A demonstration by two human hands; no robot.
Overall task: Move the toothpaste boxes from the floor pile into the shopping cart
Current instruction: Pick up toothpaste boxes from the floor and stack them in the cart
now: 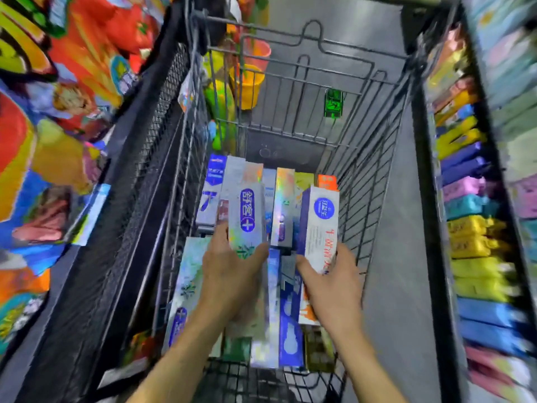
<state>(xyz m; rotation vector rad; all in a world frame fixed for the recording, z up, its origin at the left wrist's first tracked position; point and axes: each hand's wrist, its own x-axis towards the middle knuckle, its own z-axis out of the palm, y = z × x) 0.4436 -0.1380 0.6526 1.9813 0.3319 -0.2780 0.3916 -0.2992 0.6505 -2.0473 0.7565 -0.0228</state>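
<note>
Both my hands are inside the wire shopping cart (374, 158). My left hand (232, 271) grips a silver holographic toothpaste box (247, 216) with a blue oval logo, held lengthwise over the load. My right hand (331, 286) grips a white toothpaste box (321, 225) with a blue round logo and red characters. Beneath them several toothpaste boxes (286, 324) lie side by side on the cart's bottom, in a near row and a far row (283, 199). The floor pile is out of view.
A black mesh shelf edge (139, 158) with colourful packages (58, 91) runs along the left. Shelves of coloured packs (476, 228) line the right. Orange and yellow buckets (250, 77) stand beyond the cart's far left corner. Grey floor (401, 257) lies to the cart's right.
</note>
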